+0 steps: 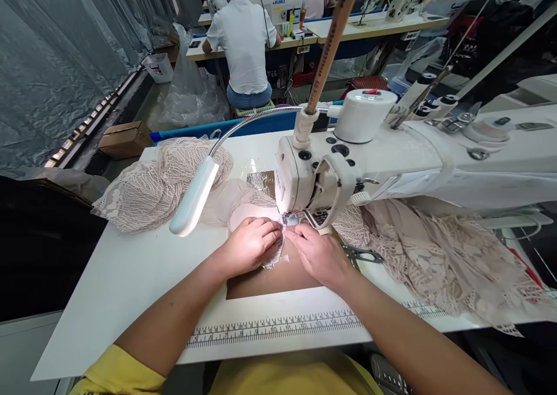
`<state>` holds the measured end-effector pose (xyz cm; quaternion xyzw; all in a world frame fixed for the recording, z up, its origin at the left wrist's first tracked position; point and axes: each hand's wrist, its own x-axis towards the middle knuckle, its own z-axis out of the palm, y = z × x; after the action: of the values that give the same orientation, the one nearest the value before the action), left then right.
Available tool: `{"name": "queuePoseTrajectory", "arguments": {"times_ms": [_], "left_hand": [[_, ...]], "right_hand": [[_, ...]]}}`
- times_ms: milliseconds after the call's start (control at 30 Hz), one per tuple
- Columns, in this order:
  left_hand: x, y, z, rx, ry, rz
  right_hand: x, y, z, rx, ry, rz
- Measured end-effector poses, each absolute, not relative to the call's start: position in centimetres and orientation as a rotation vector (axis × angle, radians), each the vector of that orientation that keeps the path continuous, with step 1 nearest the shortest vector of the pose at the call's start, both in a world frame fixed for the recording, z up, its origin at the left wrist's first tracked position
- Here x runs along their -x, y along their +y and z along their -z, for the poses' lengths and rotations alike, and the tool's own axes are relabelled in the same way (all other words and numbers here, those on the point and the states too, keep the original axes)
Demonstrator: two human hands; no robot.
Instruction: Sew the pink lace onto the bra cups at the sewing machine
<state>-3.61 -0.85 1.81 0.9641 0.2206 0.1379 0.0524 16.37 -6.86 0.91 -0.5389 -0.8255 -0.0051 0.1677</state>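
Observation:
At the sewing machine (300, 174), my left hand (252, 244) presses a small pale fabric piece (274, 258) down with bent fingers, left of the presser foot (286, 218). My right hand (319, 254) is closed, thumb and forefinger pinching the fabric's edge just right of the foot. Parts of the fabric are hidden under both hands. Behind my left fingers lies a smooth pale pink piece (250, 211), joined by sheer and lace material. Under my hands is a brown sheet (256, 285). Thread snips (364, 254) lie beside my right wrist.
Beige lace (150, 192) is heaped at the left, and more lace fabric (435, 261) spreads under the machine arm to the right. A lamp (194, 198) on a bent neck hangs over the table. A printed ruler (270, 328) runs along its front edge. A co-worker (243, 41) sits ahead.

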Motion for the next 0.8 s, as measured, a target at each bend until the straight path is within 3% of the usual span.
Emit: {"name": "queuePoseTrajectory", "arguments": {"times_ms": [433,800], "left_hand": [[4.2,-0.3,-1.7,-2.957,0.572,-0.304],[2.9,-1.3,-1.8,-2.970,0.719,-0.290]], "right_hand": [[-16.5,-6.8,-1.6,1.441,-2.479,-0.086],[-17.2,-6.7,-1.6,1.448,-2.482,0.046]]}}
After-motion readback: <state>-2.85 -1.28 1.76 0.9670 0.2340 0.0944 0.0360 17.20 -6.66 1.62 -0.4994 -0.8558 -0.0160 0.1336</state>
